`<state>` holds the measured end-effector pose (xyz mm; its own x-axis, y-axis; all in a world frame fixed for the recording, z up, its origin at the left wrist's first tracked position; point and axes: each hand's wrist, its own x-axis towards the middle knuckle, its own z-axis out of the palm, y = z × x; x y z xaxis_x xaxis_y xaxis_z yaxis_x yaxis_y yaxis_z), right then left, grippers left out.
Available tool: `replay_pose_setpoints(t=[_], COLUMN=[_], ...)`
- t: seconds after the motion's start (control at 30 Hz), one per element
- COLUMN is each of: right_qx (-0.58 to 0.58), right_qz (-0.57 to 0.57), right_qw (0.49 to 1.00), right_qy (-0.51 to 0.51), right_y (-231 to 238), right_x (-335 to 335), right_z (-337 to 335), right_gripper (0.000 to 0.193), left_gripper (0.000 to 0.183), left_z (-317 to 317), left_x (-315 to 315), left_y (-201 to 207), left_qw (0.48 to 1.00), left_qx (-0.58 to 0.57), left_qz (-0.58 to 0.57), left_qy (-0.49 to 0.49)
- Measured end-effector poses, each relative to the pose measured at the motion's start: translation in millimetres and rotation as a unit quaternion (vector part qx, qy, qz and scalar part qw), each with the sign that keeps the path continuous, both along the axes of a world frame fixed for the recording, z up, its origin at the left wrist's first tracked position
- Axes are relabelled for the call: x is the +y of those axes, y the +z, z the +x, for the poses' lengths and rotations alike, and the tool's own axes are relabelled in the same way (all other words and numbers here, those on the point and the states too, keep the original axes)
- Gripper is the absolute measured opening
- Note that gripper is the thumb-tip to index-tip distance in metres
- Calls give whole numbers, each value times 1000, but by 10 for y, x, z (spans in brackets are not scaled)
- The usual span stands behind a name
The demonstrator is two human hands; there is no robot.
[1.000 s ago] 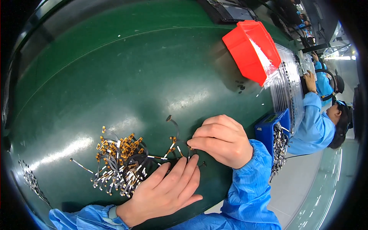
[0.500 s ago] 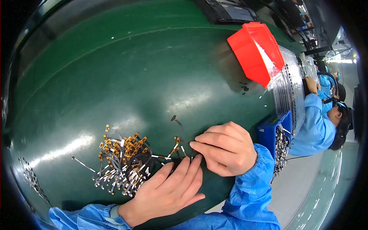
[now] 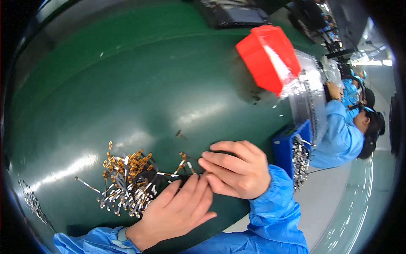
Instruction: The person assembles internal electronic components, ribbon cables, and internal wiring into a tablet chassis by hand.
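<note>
A pile of small flex cables (image 3: 131,169), with orange connector ends, white sections and dark tails, lies on the green tabletop. My left hand (image 3: 177,207) rests palm down at the pile's right side, fingers stretched out over a few of the cables. Its fingertips come close to my right hand (image 3: 239,171), whose thumb and fingers are pinched together; what they hold is hidden. Just beyond the fingertips lie a few separate cable ends (image 3: 182,163). Farther out is a dark connector end (image 3: 179,133), blurred.
A red plastic bin (image 3: 268,59) stands at the far right beside stacked clear trays (image 3: 306,95). A blue box (image 3: 284,146) of cables sits right of my right hand. More cables (image 3: 34,203) lie at the far left. A co-worker in blue (image 3: 340,139) sits beyond the trays.
The whole view has shifted, so the table things appear a little farther left. My right hand's fingers have bent and lie closer against my left fingertips. My left hand stays over the cables.
</note>
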<state>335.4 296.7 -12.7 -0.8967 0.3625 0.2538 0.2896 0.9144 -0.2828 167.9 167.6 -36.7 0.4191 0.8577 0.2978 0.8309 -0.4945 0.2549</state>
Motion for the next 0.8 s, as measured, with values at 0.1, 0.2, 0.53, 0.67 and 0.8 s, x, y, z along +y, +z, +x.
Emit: replay_pose_setpoints(t=[0.1, 0.2, 0.53, 0.67, 0.8], right_qx=[93, 143, 118, 162, 168], right_qz=[-121, -57, -58, -77, -69], right_qw=[987, 950, 968, 945, 932], right_qy=[-49, -271, -213, -272, -314], right_y=[-89, -135, -239, -128, -157], right_x=[155, 377, 131, 120, 110], right_z=[85, 175, 233, 243, 296], right_gripper=[24, 30, 35, 32, 22], left_gripper=[50, 44, 43, 43, 49], left_z=[19, -1, -3, -16, -7], left_x=[9, 23, 2, 14, 6], left_y=[-1, 40, 21, 42, 21], left_qw=[1000, 999, 999, 999, 999], left_qx=[7, 34, 26, 38, 12], left_qz=[-16, -11, -16, -19, -35], left_qy=[-4, -2, -10, -15, -11])
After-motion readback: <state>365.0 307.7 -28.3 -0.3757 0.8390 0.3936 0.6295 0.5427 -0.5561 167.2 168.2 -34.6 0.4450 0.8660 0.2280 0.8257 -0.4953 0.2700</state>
